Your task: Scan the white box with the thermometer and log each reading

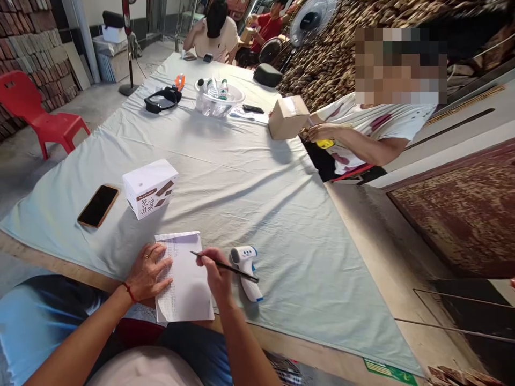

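Notepad of white paper point(193, 287): lay before us on pale green tablecloth point(314, 268).
Left hand point(149, 272): splayed atop it, ideally bracing firmly.
Right hand point(216, 274): gripped slim black pen point(242, 274); we judged light strokes best.

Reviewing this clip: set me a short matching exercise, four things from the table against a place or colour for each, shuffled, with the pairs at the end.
1. pen
2. notepad
3. thermometer
4. nearest phone

A. white with blue trim
B. flat beside the white box
C. held in the right hand
D. under the left hand's fingers

Pairs: 1-C, 2-D, 3-A, 4-B
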The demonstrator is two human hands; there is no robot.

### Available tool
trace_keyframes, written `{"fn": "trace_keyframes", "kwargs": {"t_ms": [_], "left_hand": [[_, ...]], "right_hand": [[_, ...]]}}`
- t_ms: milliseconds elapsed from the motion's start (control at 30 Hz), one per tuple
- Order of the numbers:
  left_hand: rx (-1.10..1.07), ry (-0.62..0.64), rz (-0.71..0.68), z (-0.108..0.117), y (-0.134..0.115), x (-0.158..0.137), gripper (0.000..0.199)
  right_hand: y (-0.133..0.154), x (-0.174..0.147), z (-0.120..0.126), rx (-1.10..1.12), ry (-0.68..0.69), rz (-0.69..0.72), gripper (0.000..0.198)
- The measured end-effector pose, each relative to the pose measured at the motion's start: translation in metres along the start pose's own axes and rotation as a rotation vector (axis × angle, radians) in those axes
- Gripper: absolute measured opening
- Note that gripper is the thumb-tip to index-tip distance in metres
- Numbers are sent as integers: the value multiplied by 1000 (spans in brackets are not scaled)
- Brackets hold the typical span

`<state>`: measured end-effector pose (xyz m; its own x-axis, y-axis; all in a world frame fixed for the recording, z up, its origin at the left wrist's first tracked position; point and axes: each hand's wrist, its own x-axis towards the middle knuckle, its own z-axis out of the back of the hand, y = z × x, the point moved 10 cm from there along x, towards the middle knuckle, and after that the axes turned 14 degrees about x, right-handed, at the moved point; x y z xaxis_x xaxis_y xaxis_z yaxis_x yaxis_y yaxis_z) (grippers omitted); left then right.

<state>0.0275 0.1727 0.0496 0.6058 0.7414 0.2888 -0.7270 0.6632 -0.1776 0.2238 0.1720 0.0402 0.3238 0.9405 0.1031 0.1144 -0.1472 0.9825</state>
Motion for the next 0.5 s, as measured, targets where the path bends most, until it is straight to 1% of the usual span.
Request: {"fn": "trace_keyframes", "kwargs": {"t_ms": [67, 133, 233, 300, 500], "left_hand": [[9, 0, -17, 0, -2, -1, 37], [17, -1, -22, -1, -2, -1, 38], [17, 6, -18, -3, -3, -1, 38], [10, 8, -8, -4, -2, -1, 38], [9, 9, -5, -3, -3, 0, 37]], "right_hand": [[-15, -11, -20, 59, 12, -74, 17], [-25, -16, -31, 12, -3, -78, 14], [-36, -18, -35, -83, -24, -46, 8], [-41, -18, -37, -130, -1, -35, 8], [-35, -20, -40, -228, 38, 31, 10]]}}
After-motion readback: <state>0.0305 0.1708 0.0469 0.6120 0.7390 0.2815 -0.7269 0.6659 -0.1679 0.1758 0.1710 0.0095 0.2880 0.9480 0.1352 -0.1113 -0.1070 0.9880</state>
